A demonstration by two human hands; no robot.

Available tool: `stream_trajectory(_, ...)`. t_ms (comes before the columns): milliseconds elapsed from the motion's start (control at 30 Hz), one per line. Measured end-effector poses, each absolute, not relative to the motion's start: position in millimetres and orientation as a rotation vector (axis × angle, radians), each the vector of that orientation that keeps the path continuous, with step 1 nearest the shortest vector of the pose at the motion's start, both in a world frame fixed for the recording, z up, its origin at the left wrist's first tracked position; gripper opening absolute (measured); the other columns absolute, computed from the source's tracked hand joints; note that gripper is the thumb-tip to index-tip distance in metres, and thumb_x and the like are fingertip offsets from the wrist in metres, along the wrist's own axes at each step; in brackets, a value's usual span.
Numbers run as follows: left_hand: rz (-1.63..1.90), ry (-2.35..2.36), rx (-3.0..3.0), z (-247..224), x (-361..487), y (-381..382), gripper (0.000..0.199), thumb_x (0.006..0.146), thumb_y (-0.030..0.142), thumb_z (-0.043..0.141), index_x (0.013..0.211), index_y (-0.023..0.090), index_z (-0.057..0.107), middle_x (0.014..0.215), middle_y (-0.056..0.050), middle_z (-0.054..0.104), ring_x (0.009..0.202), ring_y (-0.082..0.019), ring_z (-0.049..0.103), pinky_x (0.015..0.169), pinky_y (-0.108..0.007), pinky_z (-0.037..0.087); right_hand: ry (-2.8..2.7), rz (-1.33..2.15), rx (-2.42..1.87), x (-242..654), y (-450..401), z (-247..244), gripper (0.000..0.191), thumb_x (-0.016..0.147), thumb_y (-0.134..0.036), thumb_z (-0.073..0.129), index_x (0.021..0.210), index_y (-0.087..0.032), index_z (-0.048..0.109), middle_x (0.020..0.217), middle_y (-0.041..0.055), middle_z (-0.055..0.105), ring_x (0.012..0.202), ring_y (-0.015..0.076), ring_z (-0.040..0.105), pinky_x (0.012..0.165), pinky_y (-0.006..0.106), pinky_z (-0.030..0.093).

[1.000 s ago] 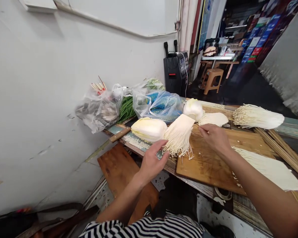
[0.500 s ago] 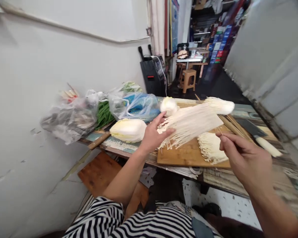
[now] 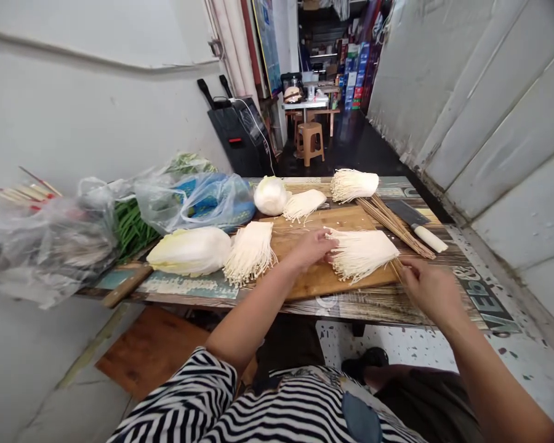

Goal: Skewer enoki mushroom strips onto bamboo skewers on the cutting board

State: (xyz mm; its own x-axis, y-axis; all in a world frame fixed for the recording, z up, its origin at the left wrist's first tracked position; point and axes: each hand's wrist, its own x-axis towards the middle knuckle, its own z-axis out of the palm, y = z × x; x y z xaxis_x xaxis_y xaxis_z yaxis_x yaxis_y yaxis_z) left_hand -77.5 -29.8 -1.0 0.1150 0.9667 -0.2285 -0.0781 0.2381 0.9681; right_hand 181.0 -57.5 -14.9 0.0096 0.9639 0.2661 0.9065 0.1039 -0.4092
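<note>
A flat bunch of enoki mushrooms (image 3: pixel 362 251) lies over the right part of the wooden cutting board (image 3: pixel 295 284). My left hand (image 3: pixel 314 249) has its fingers closed around the capped end of this bunch, at its left. At the cut end, my right hand (image 3: pixel 429 288) pinches thin bamboo skewers (image 3: pixel 396 269), which meet the mushrooms' edge; how far they go in is hidden. Another enoki bunch (image 3: pixel 252 251) rests left of the board against a napa cabbage (image 3: pixel 189 249). A smaller enoki piece (image 3: pixel 305 203) sits at the board's back edge, and a thicker bunch (image 3: pixel 354 184) lies behind.
A bundle of bamboo skewers (image 3: pixel 397 226) and a cleaver (image 3: pixel 409 212) with a pale handle lie at the right. A second cabbage (image 3: pixel 271 195) stands behind the board. Plastic bags (image 3: pixel 198 200) of vegetables fill the left side, near a wooden knife handle (image 3: pixel 127 286).
The skewered enoki sheet I held up now appears laid beside the cabbage at the left. Both hands have come down to the bunch on the board. The view has swung right.
</note>
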Motion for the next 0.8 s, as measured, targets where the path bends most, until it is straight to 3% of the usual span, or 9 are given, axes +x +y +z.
stream_trajectory(100,1.105,1.339,1.255,0,-97,-44,0.059,0.075,0.020,0.074,0.130,0.012,0.055,0.101,-0.009,0.071,0.086,-0.018,0.067,0.074,-0.028,0.054,-2.044,-0.082,-1.749,174,-69,-9,0.034,0.088,-0.030,0.044,0.100,-0.014,0.071,0.087,0.0147,0.069,0.077,0.0272,0.062,0.064,0.036,0.041)
stream_trajectory(167,1.213,1.506,1.463,4,-123,-62,0.054,0.077,0.023,0.071,0.128,0.015,0.058,0.107,-0.010,0.071,0.095,-0.020,0.067,0.079,-0.028,0.054,-2.170,-0.338,-1.572,162,-72,-1,0.035,0.092,-0.032,0.042,0.098,-0.011,0.070,0.092,0.0154,0.068,0.083,0.0275,0.060,0.069,0.036,0.042)
stream_trajectory(233,1.304,1.723,1.550,9,-153,-83,0.042,0.080,0.026,0.066,0.121,0.016,0.064,0.103,-0.009,0.073,0.092,-0.020,0.069,0.074,-0.027,0.054,-2.290,-0.437,-1.326,141,-67,8,0.033,0.094,-0.032,0.043,0.094,-0.012,0.069,0.090,0.0133,0.068,0.082,0.0255,0.060,0.072,0.035,0.043)
stream_trajectory(367,1.391,2.130,1.441,13,-207,-128,0.032,0.084,0.031,0.061,0.108,0.014,0.070,0.090,-0.008,0.074,0.078,-0.018,0.069,0.069,-0.027,0.054,-2.520,-0.250,-1.086,66,-40,23,0.030,0.095,-0.028,0.041,0.095,-0.015,0.069,0.098,0.0112,0.069,0.090,0.0241,0.060,0.081,0.035,0.043)
stream_trajectory(500,1.441,2.199,1.360,6,-234,-159,0.034,0.084,0.037,0.061,0.106,0.013,0.071,0.090,-0.008,0.075,0.081,-0.020,0.070,0.073,-0.029,0.055,-2.784,-0.105,-1.086,-15,-8,24,0.030,0.094,-0.024,0.042,0.111,-0.014,0.064,0.113,0.0128,0.067,0.105,0.0262,0.058,0.092,0.037,0.038)
stream_trajectory(600,1.470,2.182,1.336,0,-242,-171,0.034,0.084,0.037,0.062,0.106,0.013,0.071,0.094,-0.008,0.075,0.082,-0.019,0.070,0.073,-0.028,0.055,-2.830,-0.083,-1.114,-57,13,17,0.030,0.091,-0.023,0.047,0.112,-0.011,0.063,0.110,0.0165,0.068,0.102,0.0273,0.060,0.086,0.037,0.039)
stream_trajectory(667,1.475,2.163,1.342,-3,-245,-174,0.032,0.084,0.035,0.062,0.107,0.013,0.071,0.095,-0.008,0.075,0.083,-0.019,0.070,0.074,-0.028,0.055,-2.850,-0.056,-1.140,-74,25,11,0.027,0.090,-0.023,0.048,0.103,-0.010,0.067,0.099,0.0174,0.070,0.093,0.0264,0.062,0.079,0.035,0.041)
stream_trajectory(800,1.447,2.113,1.405,-8,-249,-176,0.030,0.085,0.031,0.061,0.109,0.014,0.070,0.095,-0.007,0.075,0.082,-0.017,0.070,0.076,-0.028,0.055,-2.830,0.018,-1.123,-85,40,9,0.026,0.090,-0.024,0.047,0.086,-0.015,0.072,0.090,0.0116,0.071,0.085,0.0211,0.063,0.071,0.029,0.040)
